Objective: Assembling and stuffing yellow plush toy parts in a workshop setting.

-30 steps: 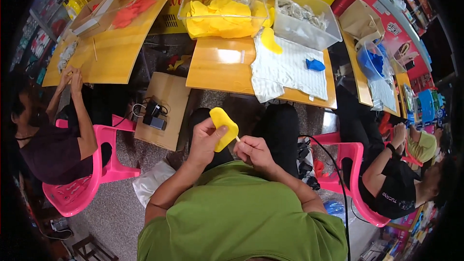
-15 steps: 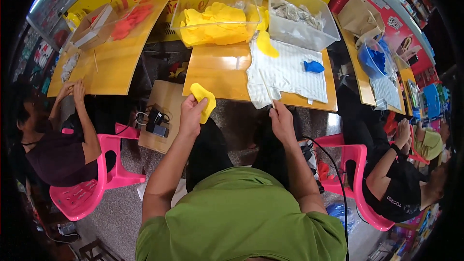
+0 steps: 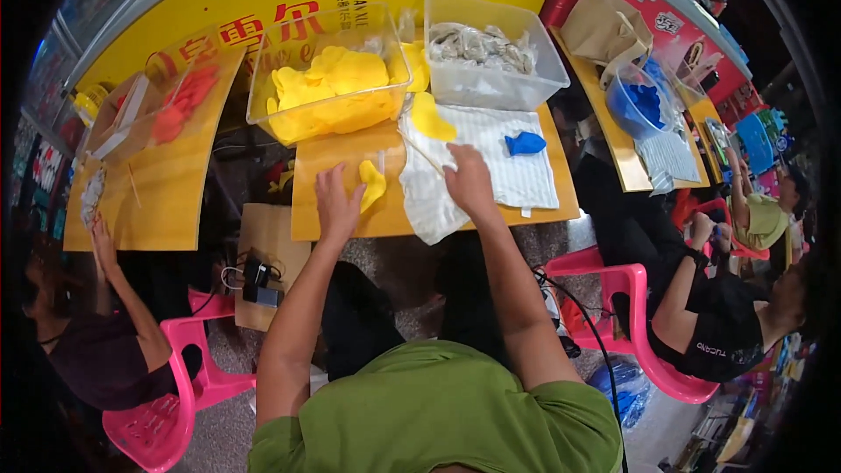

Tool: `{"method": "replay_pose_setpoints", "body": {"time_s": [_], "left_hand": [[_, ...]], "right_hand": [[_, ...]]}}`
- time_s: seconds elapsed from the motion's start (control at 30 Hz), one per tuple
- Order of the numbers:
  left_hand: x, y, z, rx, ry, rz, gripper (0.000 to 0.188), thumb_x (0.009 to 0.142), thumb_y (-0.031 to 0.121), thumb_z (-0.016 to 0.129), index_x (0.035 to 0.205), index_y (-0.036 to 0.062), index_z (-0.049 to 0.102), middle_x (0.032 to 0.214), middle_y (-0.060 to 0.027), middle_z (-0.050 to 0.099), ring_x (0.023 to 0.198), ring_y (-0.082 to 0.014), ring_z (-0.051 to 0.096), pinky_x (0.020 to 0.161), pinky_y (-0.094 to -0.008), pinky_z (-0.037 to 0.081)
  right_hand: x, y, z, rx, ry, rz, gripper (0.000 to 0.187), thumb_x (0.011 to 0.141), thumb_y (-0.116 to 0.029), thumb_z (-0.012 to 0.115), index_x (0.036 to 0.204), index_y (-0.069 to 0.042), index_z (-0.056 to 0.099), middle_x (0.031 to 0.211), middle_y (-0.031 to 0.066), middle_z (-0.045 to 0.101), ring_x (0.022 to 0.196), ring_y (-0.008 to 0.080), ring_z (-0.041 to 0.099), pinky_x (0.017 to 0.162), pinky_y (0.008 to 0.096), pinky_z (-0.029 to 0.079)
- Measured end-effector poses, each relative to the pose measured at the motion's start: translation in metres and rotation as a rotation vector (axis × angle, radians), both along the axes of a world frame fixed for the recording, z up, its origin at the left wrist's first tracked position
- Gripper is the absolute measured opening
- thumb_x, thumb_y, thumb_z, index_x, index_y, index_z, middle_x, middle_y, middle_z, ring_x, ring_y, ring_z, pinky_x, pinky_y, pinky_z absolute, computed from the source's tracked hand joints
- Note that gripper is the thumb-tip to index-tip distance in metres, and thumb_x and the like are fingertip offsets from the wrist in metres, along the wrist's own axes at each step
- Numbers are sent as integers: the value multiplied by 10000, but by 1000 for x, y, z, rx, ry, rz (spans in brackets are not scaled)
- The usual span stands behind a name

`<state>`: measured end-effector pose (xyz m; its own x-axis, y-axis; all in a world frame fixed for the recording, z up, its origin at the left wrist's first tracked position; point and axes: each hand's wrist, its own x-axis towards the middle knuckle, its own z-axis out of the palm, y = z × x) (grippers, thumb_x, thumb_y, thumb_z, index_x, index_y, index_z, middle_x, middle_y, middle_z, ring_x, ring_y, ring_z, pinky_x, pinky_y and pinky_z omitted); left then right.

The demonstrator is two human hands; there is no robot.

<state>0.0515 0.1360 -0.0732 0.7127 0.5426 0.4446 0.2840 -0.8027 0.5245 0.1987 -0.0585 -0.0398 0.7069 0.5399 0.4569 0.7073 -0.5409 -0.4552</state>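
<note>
My left hand (image 3: pixel 338 203) is over the front of the wooden table, fingers spread. Beside its thumb a curved yellow piece (image 3: pixel 372 186), soft-looking like felt or foam, lies on the wood. My right hand (image 3: pixel 469 180) is above a white ribbed cloth (image 3: pixel 491 177), its fingers at the near end of a thin pale stick (image 3: pixel 420 151). The stick slants across the cloth's left part, far end toward the left. Another yellow piece (image 3: pixel 434 118) lies at the cloth's far edge, and a blue fish-shaped piece (image 3: pixel 525 144) rests on its right side.
Behind the cloth stand a clear bin (image 3: pixel 263 127) of yellow pieces and a clear bin (image 3: pixel 543 92) of plastic-wrapped items. People sit on pink chairs (image 3: pixel 180 385) at both sides. A black cable (image 3: pixel 604 342) hangs by my right arm. A cardboard box (image 3: pixel 263 241) stands under the table.
Both hands have moved forward over the table. My left hand has let go of the yellow piece on the wood. The stick has come over the cloth's left part and slants more.
</note>
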Motion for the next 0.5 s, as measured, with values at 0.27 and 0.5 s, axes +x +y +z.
{"method": "replay_pose_setpoints", "body": {"time_s": [0.27,0.5], "left_hand": [[-18,22,-15,19,82,-36,409,818,198,609,1162,13,487,1142,-167,446,1091,-352,411,919,-449,340],[-15,23,-9,-32,111,-53,392,848,225,572,1157,-2,489,1146,-162,448,1100,-342,408,929,-444,328]], "right_hand": [[147,25,84,274,-325,-202,132,796,-134,587,874,-38,634,810,163,613,775,339,603,675,426,479],[249,43,88,-551,-6,-250,230,699,-199,652,872,-49,668,916,188,650,858,328,634,723,434,501]]}}
